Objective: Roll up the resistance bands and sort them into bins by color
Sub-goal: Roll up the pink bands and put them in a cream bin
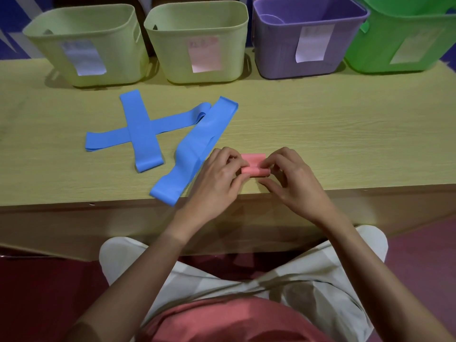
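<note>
Just below the middle of the frame, both hands meet on a pink band (253,166), rolled into a short thick bundle lying on the table (320,134) close to its near edge. The left hand (217,178) pinches the bundle's left end with curled fingers; the right hand (293,178) pinches its right end the same way. Fingertips cover both ends of the roll, so only its middle shows.

Just left of the left hand, a long blue band (197,146) lies flat on a diagonal, its lower end hanging slightly over the table's front edge and its side touching or slipping under the left hand. Further to the left, two more blue bands (142,130) lie crossed over each other.

Along the top of the frame stand four bins in a row: a pale green bin (86,45) at upper left, a second pale green bin (197,40) beside it, a purple bin (308,38), and a bright green bin (404,43) cut off at the upper right corner. Each carries a paper label whose writing is too blurred to read. The bins' floors are mostly out of sight.

The tabletop to the right of the hands, up to the purple and green bins, is bare wood.
</note>
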Available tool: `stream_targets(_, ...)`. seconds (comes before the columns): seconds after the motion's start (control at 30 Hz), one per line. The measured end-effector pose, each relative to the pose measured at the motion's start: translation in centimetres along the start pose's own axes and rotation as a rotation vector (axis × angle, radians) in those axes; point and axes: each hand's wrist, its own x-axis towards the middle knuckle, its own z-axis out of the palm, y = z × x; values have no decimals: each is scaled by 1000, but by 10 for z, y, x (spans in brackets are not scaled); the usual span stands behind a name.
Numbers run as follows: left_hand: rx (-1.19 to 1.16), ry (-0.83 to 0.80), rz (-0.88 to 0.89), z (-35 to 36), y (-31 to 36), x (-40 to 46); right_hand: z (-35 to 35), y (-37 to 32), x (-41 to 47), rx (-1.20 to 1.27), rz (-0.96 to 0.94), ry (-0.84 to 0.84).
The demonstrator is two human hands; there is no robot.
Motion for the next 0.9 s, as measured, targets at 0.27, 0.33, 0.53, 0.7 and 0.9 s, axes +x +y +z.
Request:
stream_targets(0.27,4,45,3,0,-3,1,-3,3,9,-44,-5,-5)
stream_targets(0.33,8,54,-2,0,-4,3,-4,3,12,-60,-8,2)
stream_targets(0.53,32,38,14,-1,-8,12,-4,-1,16,-64,-23,17)
stream_targets(0.7,23,17,-10,-4,-8,16,-6,1,22,-96,-33,-5)
stream_targets(0.9,52,-5,-28,-6,-15,20,-6,5,30,-140,-35,-53)
